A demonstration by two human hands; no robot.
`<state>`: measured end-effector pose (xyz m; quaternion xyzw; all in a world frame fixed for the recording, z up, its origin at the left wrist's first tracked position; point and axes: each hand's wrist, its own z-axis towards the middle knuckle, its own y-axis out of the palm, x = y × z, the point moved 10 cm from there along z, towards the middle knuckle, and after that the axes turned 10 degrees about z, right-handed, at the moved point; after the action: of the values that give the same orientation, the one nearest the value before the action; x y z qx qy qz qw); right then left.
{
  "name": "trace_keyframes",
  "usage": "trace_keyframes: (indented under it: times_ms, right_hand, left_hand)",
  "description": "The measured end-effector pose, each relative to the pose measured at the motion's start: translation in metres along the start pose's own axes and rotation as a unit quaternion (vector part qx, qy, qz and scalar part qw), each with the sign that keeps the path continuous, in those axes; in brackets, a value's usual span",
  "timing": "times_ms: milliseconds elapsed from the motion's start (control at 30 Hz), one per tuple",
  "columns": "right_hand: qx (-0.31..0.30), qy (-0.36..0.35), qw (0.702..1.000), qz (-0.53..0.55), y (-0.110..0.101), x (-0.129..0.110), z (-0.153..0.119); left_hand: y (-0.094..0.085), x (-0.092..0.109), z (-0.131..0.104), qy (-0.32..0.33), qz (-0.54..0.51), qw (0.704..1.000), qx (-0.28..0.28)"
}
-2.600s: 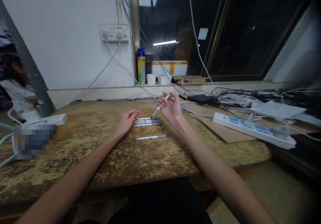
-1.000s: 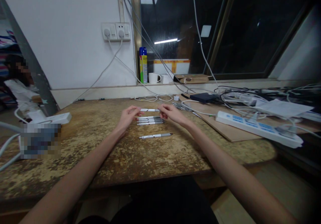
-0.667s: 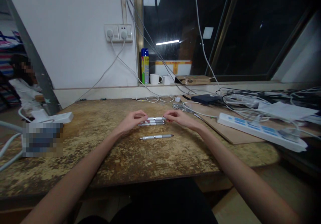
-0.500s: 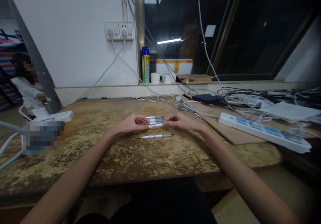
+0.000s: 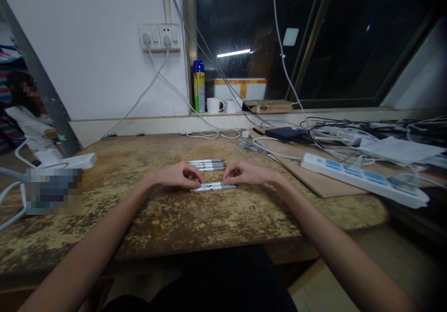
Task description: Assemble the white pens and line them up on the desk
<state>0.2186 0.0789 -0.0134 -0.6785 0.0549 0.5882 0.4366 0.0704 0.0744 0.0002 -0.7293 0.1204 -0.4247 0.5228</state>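
Between my two hands is a white-and-grey pen (image 5: 212, 184), pinched at its left end by my left hand (image 5: 181, 174) and at its right end by my right hand (image 5: 242, 172). Right in front of it, on my side, lies a similar pen (image 5: 213, 188), nearly parallel and close against it. Farther back on the worn wooden table (image 5: 167, 223), several more such pens (image 5: 206, 164) lie side by side in a row. My fingers partly cover the ends of the held pen.
A white power strip (image 5: 363, 179) and tangled cables lie on a brown board (image 5: 314, 177) at the right. Another power strip (image 5: 78, 161) is at the left, near a seated person (image 5: 26, 111). A spray can (image 5: 199, 86) and a white mug (image 5: 215, 105) stand on the sill.
Both hands have moved toward me with one pen, from the row at the back to beside the single front pen. The view has shifted slightly.
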Motion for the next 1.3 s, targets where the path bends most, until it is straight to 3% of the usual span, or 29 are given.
trace_keyframes:
  times_ms: [300, 533, 633, 833, 1300]
  right_hand:
    - [0.032, -0.018, 0.999, -0.008, -0.007, -0.002, 0.001]
    - [0.139, -0.017, 0.990, -0.014, -0.030, 0.006, 0.002]
    - [0.193, -0.013, 0.980, -0.048, -0.039, 0.005, -0.002]
    - [0.248, 0.000, 0.953, -0.172, -0.044, -0.005, -0.008]
    - [0.229, -0.026, 0.961, -0.155, -0.034, 0.002, -0.001]
  left_hand:
    - [-0.005, -0.002, 0.002, 0.000, 0.013, 1.000, 0.024]
    - [-0.040, -0.011, -0.004, -0.037, 0.107, 0.969, 0.218]
    - [-0.045, -0.007, -0.006, -0.007, 0.172, 0.950, 0.259]
    - [-0.036, -0.001, -0.004, 0.035, 0.212, 0.947, 0.238]
    - [-0.030, -0.013, 0.001, 0.044, 0.219, 0.948, 0.225]
